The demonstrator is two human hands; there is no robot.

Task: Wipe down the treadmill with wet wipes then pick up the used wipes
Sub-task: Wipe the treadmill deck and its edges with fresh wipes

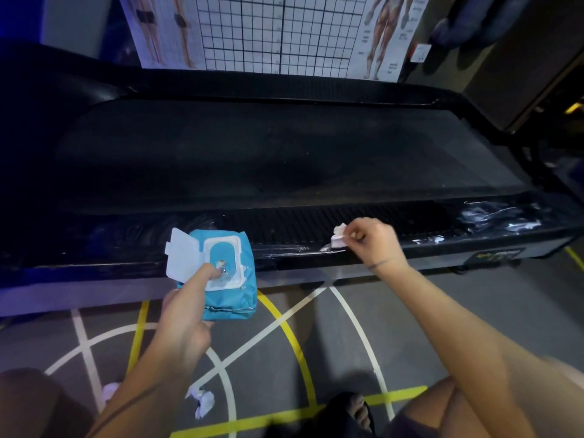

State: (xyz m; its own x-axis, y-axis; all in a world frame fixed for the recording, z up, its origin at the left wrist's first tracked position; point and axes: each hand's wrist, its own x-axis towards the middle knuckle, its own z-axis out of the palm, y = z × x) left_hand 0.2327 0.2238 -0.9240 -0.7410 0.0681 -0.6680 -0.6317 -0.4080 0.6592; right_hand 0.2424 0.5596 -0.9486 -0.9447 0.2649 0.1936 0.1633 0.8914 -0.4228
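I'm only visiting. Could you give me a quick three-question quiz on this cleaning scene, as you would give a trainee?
1. True or false: the lid of the blue wet-wipe pack is shut.
2. Which hand pinches the wipe against the treadmill's side rail? A: left. B: right.
3. Fill in: crumpled used wipes lie on the ____.
Key: 1 false; 2 B, the right hand; 3 floor.

Left grip clasps, thumb stretched forward; right grip pinches (fingers curled).
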